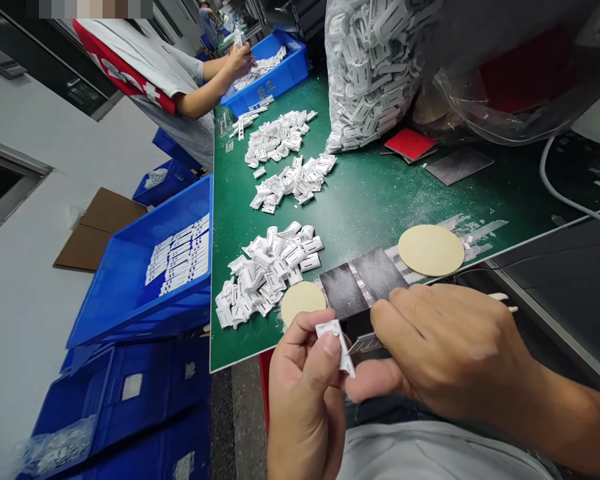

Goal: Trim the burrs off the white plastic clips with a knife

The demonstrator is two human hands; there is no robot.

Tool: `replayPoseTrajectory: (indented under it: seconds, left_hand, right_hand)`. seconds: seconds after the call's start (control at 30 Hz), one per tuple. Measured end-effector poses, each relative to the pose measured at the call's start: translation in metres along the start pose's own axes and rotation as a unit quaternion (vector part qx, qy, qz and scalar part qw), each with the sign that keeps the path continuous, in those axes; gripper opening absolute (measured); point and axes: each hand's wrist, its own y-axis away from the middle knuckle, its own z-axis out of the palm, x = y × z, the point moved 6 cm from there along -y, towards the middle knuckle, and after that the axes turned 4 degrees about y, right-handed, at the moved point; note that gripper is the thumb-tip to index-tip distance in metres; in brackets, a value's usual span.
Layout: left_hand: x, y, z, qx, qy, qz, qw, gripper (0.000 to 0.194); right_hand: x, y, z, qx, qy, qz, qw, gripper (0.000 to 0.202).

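A small white plastic part (344, 357) is pinched between the thumb and fingers of my left hand (305, 380), at the lower middle. My right hand (440, 340) is closed around a thin grey metal blade (366, 344), whose tip meets the part's right edge. The right thumb lies just below the blade, near the part. Beyond my hands, dusty dark pads (380, 272) lie on the green table (365, 207) between two round cream discs, a left one (303, 305) and a right one (431, 250). A pile of white parts (265, 273) spreads left of them.
More white piles (280, 137) lie farther back, near a large clear bag of parts (370, 67). A person (155, 73) works at a blue bin (270, 73). Blue crates (145, 320) stand left of the table. A cable (550, 180) crosses the right side.
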Motion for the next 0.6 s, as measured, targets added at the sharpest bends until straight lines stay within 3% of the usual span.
replayPoseTrajectory:
  seconds: [0.6]
  left_hand:
    - [-0.0047, -0.0009, 0.0046, -0.018, -0.001, -0.013, 1.0, 0.017]
  right_hand:
    - [0.0033, 0.0048, 0.0029, 0.018, -0.011, -0.007, 1.0, 0.05]
